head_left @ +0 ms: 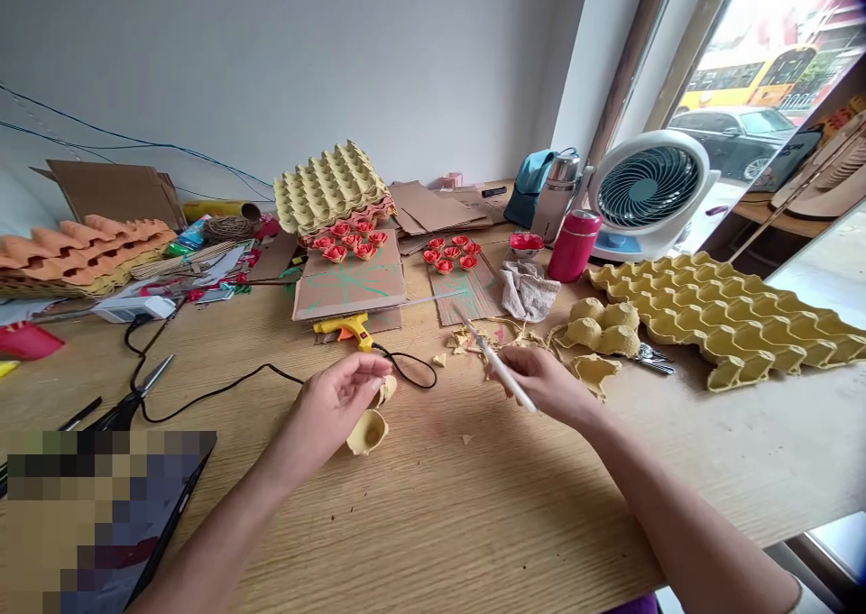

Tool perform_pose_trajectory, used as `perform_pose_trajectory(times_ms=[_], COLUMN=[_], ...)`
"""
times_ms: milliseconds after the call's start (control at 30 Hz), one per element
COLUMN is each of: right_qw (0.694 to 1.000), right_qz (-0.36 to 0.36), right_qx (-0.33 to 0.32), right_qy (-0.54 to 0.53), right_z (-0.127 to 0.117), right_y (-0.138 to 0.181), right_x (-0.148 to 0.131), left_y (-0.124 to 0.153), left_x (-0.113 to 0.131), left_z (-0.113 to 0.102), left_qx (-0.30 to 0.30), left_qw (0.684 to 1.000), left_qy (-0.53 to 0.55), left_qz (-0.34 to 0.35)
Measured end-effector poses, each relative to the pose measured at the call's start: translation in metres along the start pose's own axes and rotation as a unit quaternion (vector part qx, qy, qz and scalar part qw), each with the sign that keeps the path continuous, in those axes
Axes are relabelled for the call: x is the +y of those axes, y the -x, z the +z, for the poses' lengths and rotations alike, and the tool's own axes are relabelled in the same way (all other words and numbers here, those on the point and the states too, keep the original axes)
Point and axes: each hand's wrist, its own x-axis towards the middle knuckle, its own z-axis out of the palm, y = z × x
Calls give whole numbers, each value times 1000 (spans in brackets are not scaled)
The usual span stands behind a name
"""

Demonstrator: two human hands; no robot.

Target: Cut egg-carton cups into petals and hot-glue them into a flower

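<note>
My left hand (345, 393) is curled with its fingertips on a small yellow egg-carton cup (386, 391), which the thumb and fingers partly cover. Just below it, another cut egg-carton cup (367, 433) rests on the table, hollow side up. In my right hand (538, 381) is a slim white craft knife (509, 378), its narrow tip pointing away and left. Torn carton scraps (466, 342) lie beyond that hand. To its right are a joined block of egg-carton cups (601, 325) and a loose cup piece (595, 373).
Red paper-pulp flowers (452, 253) sit on cardboard (352, 285) at the back. A yellow glue gun (348, 327) trails a black cord. At right stand a large egg tray (731, 312), a pink can (575, 246) and a fan (649, 190). Scissors (135, 398) lie left.
</note>
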Motion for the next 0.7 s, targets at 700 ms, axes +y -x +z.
perform_pose_trajectory(times_ms=[700], right_qw=[914], right_qz=[35], right_qx=[39], right_qy=[402], right_z=[6], right_y=[6], right_x=[-9], left_y=[60], left_x=[-52], left_z=[16], left_qx=[40], left_qw=[952], left_qy=[-276], left_qz=[128])
